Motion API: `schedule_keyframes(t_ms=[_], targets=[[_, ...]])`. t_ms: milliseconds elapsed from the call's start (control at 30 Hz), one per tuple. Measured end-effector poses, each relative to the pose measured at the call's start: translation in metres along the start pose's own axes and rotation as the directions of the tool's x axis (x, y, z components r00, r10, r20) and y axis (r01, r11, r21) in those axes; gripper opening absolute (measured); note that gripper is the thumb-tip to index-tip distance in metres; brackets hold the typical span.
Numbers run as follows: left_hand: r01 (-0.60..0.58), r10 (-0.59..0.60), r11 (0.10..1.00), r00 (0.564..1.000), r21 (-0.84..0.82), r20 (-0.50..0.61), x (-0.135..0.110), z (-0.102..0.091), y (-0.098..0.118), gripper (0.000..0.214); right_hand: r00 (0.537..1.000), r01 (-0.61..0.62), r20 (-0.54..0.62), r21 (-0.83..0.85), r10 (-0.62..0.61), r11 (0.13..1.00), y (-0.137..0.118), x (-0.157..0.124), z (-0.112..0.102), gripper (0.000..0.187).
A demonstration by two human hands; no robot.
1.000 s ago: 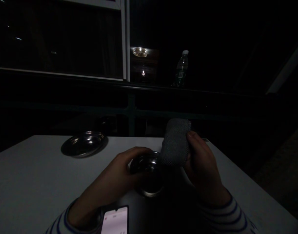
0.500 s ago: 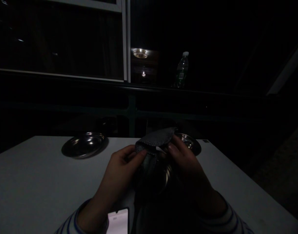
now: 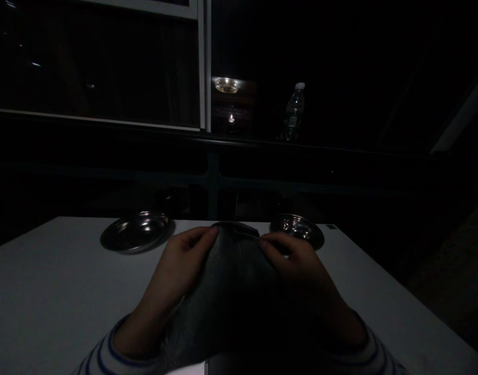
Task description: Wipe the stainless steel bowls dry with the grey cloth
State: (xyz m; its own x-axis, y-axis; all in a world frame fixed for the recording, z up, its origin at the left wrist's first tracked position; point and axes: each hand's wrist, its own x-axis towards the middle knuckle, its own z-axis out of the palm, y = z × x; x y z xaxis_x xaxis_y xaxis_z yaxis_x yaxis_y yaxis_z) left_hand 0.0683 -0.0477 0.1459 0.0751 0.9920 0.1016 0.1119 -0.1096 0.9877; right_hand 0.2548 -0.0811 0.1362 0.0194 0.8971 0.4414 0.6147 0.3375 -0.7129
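Observation:
A dark grey cloth hangs spread between my two hands, its fuzzy face toward me. Its top edge is folded over and looks darker. My left hand pinches the upper left corner between thumb and fingers. At the upper right edge, my right hand grips the cloth with thumb and fingertips. The lower part of the cloth fades into deep shadow. Past my right fingers stands a shiny metal bowl, partly covered by that hand.
On the white table, a wide metal dish lies at the back left. A lit phone shows only as a sliver at the bottom edge. Behind the table, a clear plastic bottle stands on a dark ledge by the window frame.
The cloth was bunched and folded up between my hands; now it hangs open and wide. It now covers most of the phone and the shiny metal thing beneath. My right hand has lowered slightly.

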Motion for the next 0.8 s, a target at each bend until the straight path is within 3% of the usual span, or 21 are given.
schedule_keyframes(t_ms=[100, 200, 367, 500, 633, 800], targets=[[0.059, -0.060, 0.998, 0.995, -0.021, -0.078, 0.008, -0.011, 0.001, 0.036, 0.989, -0.137, -0.027, 0.159, 0.142, 0.978, 0.004, 0.004, -0.011, 0.017], [0.083, -0.104, 0.984, 0.986, -0.156, -0.131, 0.018, -0.020, -0.003, 0.042, 0.970, -0.220, -0.033, 0.316, 0.242, 0.923, 0.010, 0.007, -0.020, 0.033], [0.091, -0.149, 0.941, 0.976, -0.327, -0.158, 0.031, -0.031, -0.010, 0.043, 0.948, -0.210, -0.130, 0.431, 0.290, 0.878, 0.019, 0.011, -0.029, 0.045], [0.040, -0.110, 0.939, 0.976, -0.343, -0.186, 0.032, -0.038, -0.011, 0.040, 0.932, -0.165, -0.242, 0.377, 0.269, 0.911, 0.029, 0.015, -0.033, 0.035], [-0.022, 0.001, 0.974, 0.996, -0.225, -0.093, 0.029, -0.041, -0.012, 0.044, 0.931, -0.161, -0.262, 0.331, 0.254, 0.930, 0.038, 0.016, -0.035, 0.029], [-0.115, 0.121, 0.984, 0.992, 0.138, -0.039, 0.029, -0.041, -0.011, 0.041, 0.963, -0.182, -0.166, 0.180, 0.213, 0.967, 0.043, 0.016, -0.037, 0.042]])
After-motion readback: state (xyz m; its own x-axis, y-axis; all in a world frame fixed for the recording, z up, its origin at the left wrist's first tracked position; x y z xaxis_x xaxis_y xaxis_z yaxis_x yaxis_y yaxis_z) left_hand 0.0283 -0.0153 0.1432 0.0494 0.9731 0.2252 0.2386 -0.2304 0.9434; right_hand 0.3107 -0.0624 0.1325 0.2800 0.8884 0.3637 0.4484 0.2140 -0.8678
